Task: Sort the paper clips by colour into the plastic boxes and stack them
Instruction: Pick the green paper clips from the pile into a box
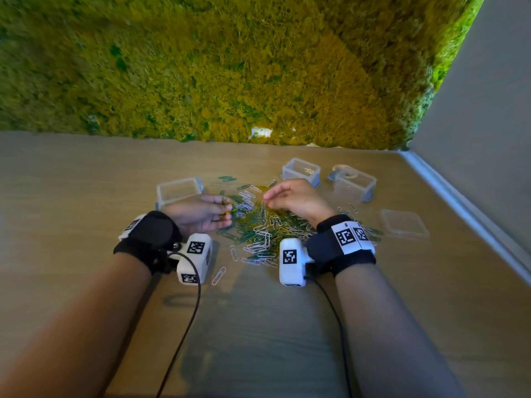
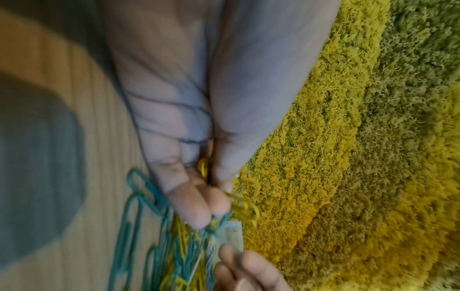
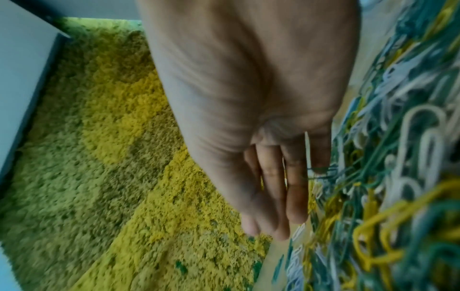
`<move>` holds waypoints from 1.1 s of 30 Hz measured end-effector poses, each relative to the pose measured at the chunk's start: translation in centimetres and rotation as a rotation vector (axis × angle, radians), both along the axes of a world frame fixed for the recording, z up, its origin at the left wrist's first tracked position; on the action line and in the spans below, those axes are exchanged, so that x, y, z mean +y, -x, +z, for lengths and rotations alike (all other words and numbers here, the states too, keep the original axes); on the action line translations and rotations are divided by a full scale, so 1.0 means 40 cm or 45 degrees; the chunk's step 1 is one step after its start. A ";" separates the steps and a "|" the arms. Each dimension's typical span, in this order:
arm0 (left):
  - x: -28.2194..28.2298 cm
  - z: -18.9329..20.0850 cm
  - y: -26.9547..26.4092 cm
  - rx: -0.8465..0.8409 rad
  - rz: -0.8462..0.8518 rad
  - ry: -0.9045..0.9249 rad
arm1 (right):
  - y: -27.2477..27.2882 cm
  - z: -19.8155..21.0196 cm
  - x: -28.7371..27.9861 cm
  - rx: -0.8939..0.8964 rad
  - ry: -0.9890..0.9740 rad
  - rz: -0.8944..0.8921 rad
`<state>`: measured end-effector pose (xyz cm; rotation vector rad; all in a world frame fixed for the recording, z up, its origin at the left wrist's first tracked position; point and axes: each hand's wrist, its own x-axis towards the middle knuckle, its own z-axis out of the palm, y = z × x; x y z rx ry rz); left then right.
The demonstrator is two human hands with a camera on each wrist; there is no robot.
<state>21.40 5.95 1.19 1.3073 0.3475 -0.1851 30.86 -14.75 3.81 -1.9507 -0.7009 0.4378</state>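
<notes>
While the left hand (image 1: 201, 215) pinches yellow paper clips (image 1: 227, 209) at the mixed clip pile (image 1: 260, 228) on the surface (image 1: 86, 173), the right hand (image 1: 296, 198) hovers w/ relaxed fingers; clear plastic boxes (image 1: 301, 171) wait behind. Only square tracking codes on the wrist units, no legible text.

Left wrist: keep collecting yellows only, shake off the green one that prob. clings.

Right wrist: fingers (image 3: 295, 189) straight, holding nothing.
</notes>
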 end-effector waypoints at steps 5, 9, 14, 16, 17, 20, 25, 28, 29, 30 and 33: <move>-0.003 -0.002 0.007 -0.074 0.050 0.110 | 0.060 0.020 0.036 -0.120 0.422 0.433; -0.009 0.007 0.014 -0.089 0.057 0.240 | 0.079 0.003 0.062 -0.394 0.608 0.467; -0.010 0.009 0.018 -0.076 0.071 0.347 | 0.066 -0.020 0.062 -0.353 0.401 0.308; -0.009 0.009 0.019 -0.080 0.063 0.381 | 0.058 -0.018 0.053 -0.327 0.373 0.239; -0.009 0.009 0.019 -0.082 0.060 0.391 | 0.053 -0.016 0.049 -0.294 0.341 0.202; -0.009 0.011 0.019 -0.098 0.087 0.379 | 0.038 -0.011 0.038 -0.128 0.142 0.108; -0.020 0.009 0.018 -0.163 0.063 0.333 | 0.039 -0.001 0.028 0.238 -0.234 0.115; -0.024 0.003 0.013 -0.199 0.044 0.321 | 0.033 0.001 0.026 0.503 -0.391 0.165; -0.023 0.001 0.011 -0.209 0.042 0.320 | 0.033 0.003 0.026 0.562 -0.414 0.174; -0.021 -0.001 0.011 -0.219 0.039 0.323 | 0.034 0.004 0.027 0.611 -0.427 0.184; -0.018 0.000 0.012 -0.244 0.039 0.309 | 0.040 0.002 0.037 0.626 -0.414 0.176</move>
